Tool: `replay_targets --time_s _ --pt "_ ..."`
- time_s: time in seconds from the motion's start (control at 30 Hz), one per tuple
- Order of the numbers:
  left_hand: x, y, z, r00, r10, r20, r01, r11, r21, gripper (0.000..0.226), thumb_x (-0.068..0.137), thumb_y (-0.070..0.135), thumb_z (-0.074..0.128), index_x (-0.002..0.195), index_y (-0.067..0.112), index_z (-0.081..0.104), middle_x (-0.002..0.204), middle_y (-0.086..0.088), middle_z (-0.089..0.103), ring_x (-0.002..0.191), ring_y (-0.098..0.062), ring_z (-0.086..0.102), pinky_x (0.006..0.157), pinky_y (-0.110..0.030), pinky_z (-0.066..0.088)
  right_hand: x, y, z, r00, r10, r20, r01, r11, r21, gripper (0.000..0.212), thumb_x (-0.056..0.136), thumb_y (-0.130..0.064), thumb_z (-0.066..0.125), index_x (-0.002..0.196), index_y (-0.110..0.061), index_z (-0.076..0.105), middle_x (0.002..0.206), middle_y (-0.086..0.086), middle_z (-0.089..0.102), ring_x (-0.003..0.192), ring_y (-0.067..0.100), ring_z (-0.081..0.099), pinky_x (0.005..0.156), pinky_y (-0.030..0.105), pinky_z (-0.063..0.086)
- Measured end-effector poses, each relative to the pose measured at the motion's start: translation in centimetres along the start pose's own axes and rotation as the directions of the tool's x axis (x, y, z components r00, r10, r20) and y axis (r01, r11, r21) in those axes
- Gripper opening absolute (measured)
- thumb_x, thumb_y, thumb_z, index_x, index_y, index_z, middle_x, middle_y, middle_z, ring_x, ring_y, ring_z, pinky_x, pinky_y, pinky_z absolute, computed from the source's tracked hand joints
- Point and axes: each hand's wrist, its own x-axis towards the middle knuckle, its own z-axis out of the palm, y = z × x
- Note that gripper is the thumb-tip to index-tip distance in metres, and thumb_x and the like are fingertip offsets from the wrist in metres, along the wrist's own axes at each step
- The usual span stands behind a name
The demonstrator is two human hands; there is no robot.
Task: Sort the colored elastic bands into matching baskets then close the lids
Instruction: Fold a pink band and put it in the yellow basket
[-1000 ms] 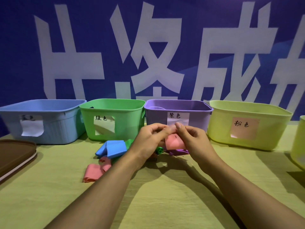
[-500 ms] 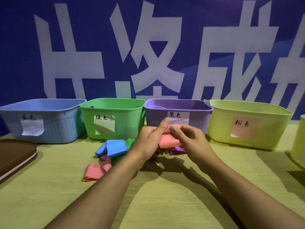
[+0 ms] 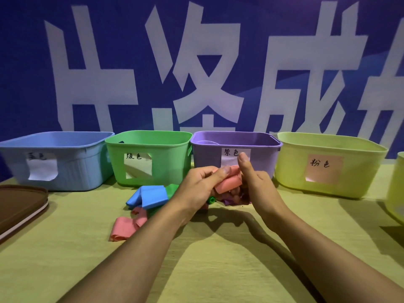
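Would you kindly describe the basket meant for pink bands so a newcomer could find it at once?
Four baskets line the table under the blue banner. Past the purple basket, the yellow-green basket stands fourth from the left. It alone carries a pink label.

- the pink band (image 3: 228, 184) that i grip between my left hand (image 3: 200, 186) and right hand (image 3: 255, 184) looks like thin rubbery sheet, matt, rolled smooth.
- the blue band (image 3: 150, 196) on the table looks like the same soft, matt stuff, folded with no shine.
- the blue basket (image 3: 72, 162) is plastic with fine ribs along its side and a smooth rim.
- the green basket (image 3: 172, 158), purple basket (image 3: 207, 158) and yellow basket (image 3: 290, 165) look like smooth plastic with a dull sheen.
- the labels on the basket fronts look like plain matt paper with handwritten ink.
- the table (image 3: 218, 259) has a pale, wood-grain surface, matt.
- the brown lid (image 3: 19, 204) at the left looks smooth, slightly satin, with a pale edge.
- the backdrop (image 3: 32, 84) looks like flat printed sheet.
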Motion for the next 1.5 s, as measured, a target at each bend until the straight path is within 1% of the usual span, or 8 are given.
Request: replay_targets --time_s 0.17,0.4,0.63,0.8,0.9,1.13,1.33,1.5 --pt "0.2 -0.4 0.0 1.0 -0.016 0.025 0.016 1.0 0.018 0.049 0.084 0.04 0.076 0.098 -0.006 0.068 0.106 -0.032 0.072 0.108 -0.054 0.066 0.104 -0.066 0.048 -0.2 -0.4 0.1 0.999 0.008 -0.036 -0.007 1.0 0.027 0.069 0.097 -0.063 0.042 0.05 -0.023 0.073 0.055 0.004 0.068 0.052 0.01 0.067 0.052 0.018 0.051" --pt "0.1 -0.2 0.2 1.0 -0.009 0.009 0.008 1.0 0.029 0.043 0.088 0.03 0.074 0.109 -0.007 0.068 0.105 -0.032 0.072 0.093 -0.036 0.069 0.099 -0.056 0.051 0.0 -0.3 0.0 0.999 0.022 -0.041 -0.018 0.995 0.094 0.053 0.098 -0.051 0.057 0.063 -0.017 0.075 0.067 0.021 0.07 0.066 0.032 0.073 0.06 0.03 0.059" --pt "-0.3 0.5 0.1 0.998 -0.061 0.021 0.06 0.997 0.052 0.055 0.099 0.054 0.058 0.117 0.004 0.073 0.104 -0.012 0.078 0.097 -0.023 0.075 0.098 -0.042 0.055 0.4 0.5 0.0 0.997 0.012 0.082 -0.021 0.994 0.105 0.046 0.103 -0.043 0.053 0.083 -0.01 0.078 0.067 0.012 0.067 0.063 0.021 0.062 0.062 0.028 0.051" --pt "-0.8 1.0 0.5 0.998 -0.052 -0.039 0.059 0.969 0.24 0.064 0.096 0.067 0.046 0.061 0.021 0.073 0.049 0.006 0.058 0.052 -0.02 0.051 0.055 -0.028 0.042 0.5 0.7 0.2 0.992 -0.013 0.126 -0.002 0.993 0.122 0.042 0.102 -0.042 0.055 0.096 -0.007 0.077 0.08 0.029 0.067 0.067 0.016 0.067 0.07 0.035 0.055" --pt "-0.5 0.8 0.3 0.997 -0.043 -0.061 0.053 0.981 0.188 0.067 0.094 0.068 0.051 0.048 0.02 0.057 0.044 0.002 0.043 0.044 -0.018 0.042 0.051 -0.027 0.032 0.6 0.8 0.2 0.994 -0.037 0.107 0.024 0.992 0.122 0.044 0.101 -0.039 0.057 0.097 0.001 0.074 0.075 0.027 0.064 0.066 0.016 0.068 0.073 0.042 0.057" --pt "0.1 -0.1 -0.2 0.997 -0.026 -0.073 0.033 0.994 0.1 0.047 0.101 0.049 0.057 0.081 0.006 0.062 0.056 0.003 0.046 0.05 -0.015 0.045 0.047 -0.026 0.032 0.9 1.1 0.0 0.991 -0.099 0.087 0.094 0.993 0.067 0.031 0.092 -0.047 0.065 0.075 -0.023 0.074 0.065 0.006 0.062 0.063 0.014 0.058 0.059 0.027 0.05" --pt "0.3 -0.3 -0.3 0.996 -0.006 -0.085 0.008 1.0 0.02 0.036 0.096 0.04 0.066 0.093 0.005 0.075 0.063 0.002 0.055 0.058 -0.014 0.051 0.054 -0.024 0.038 1.0 1.2 -0.5 0.99 -0.105 0.092 0.098 0.992 0.075 0.016 0.098 -0.031 0.065 0.091 -0.021 0.075 0.065 -0.002 0.064 0.063 0.012 0.057 0.056 0.017 0.046" --pt "0.4 -0.3 -0.5 0.999 0.011 -0.037 -0.012 1.0 -0.021 0.043 0.082 0.051 0.075 0.098 0.011 0.08 0.072 -0.005 0.059 0.06 -0.013 0.05 0.06 -0.032 0.036 0.8 1.1 -0.9 0.991 -0.069 0.117 0.052 0.988 0.147 0.03 0.095 -0.042 0.063 0.092 -0.017 0.078 0.073 0.006 0.07 0.074 0.039 0.063 0.077 0.048 0.056"
